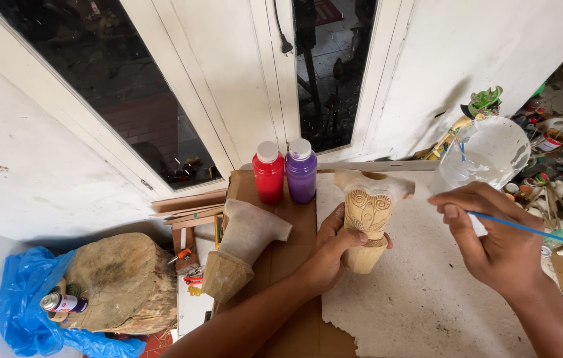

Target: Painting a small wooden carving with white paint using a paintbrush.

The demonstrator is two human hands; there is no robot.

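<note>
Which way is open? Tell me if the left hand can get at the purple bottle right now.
Probably not at once: the left hand is wrapped around the carved wooden piece. The purple bottle stands close behind it on the cardboard, with nothing in between.

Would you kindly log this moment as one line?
left hand: grips carved wooden figure | right hand: holds blue paintbrush | plastic cup: behind

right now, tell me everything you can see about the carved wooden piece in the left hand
The carved wooden piece is pale, unpainted-looking wood with curling relief patterns cut into its front. It stands upright, with a wider top jutting right and a rounded base below. The left hand wraps its lower part from the left, holding it over the white speckled sheet. The top looks whitish, perhaps primed.
</note>
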